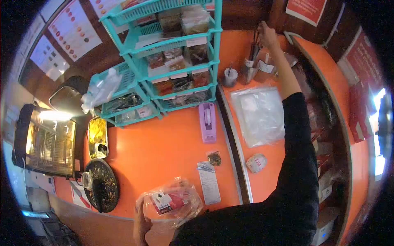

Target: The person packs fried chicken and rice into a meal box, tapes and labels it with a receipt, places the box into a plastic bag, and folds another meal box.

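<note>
At the front edge of the orange counter, my left hand [141, 221] holds the left side of a clear plastic bag [189, 200]. Inside the bag lies a red package [178, 201] with a white and black label. My right arm reaches far forward. My right hand [267, 35] is closed at the top of a bundle of dark, thin utensils [255, 46], which stand upright in a holder [251, 74]; their exact kind is unclear. Beside the holder are a brown container [266, 67] with a white label and a small grey cup [230, 77].
Turquoise shelves [176, 71] hold several packets. A purple tape dispenser [207, 123], a receipt [211, 186] and a small sachet [214, 158] lie mid-counter. Flat clear bags [258, 117] and a wrapped round item [256, 163] lie right. Leftward are a black round tray [108, 184] and a lit display case [51, 141].
</note>
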A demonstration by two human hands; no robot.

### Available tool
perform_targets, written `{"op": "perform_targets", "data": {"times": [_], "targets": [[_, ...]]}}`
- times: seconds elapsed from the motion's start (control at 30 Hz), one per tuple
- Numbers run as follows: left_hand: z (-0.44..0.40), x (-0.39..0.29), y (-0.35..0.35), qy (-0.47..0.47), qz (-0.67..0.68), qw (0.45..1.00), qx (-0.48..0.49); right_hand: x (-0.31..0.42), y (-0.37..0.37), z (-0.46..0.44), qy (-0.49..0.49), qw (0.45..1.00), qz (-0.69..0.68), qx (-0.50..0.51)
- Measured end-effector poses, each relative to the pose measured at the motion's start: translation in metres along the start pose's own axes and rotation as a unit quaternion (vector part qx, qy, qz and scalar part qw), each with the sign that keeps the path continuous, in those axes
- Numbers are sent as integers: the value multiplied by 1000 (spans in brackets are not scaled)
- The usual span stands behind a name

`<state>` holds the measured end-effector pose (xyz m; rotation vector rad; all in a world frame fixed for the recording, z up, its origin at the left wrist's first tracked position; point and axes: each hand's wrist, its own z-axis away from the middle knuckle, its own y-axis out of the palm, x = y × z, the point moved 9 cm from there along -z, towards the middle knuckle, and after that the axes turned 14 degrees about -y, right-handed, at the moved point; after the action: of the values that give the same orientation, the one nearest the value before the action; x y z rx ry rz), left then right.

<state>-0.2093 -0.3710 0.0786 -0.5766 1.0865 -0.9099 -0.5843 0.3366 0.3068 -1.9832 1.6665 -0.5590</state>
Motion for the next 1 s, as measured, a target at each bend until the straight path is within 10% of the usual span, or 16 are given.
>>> {"op": "perform_targets", "data": {"times": [0.27,0.33,0.57,0.67,0.83,0.93,1.0], "targets": [[14,15,1,-12,-21,1000,-19,-20,14,-12,90,987,-134,26],[15,2,-6,-44,1,999,-16,19,-28,-30,-53,997,34,-42],[14,-2,-6,-34,15,999,-29,4,-65,-59,78,995,-40,-49],[17,-1,-9,-2,-4,999,-52,24,-108,-85,-17,991,48,-123],[22,8,-29,-56,29,996,-67,316,-187,-27,-53,903,-422,-63],[17,7,-33,-25,51,995,-76,494,-162,112,-134,650,-713,225],[19,3,-40,6,38,994,-99,595,-139,200,-251,624,-692,262]]}}
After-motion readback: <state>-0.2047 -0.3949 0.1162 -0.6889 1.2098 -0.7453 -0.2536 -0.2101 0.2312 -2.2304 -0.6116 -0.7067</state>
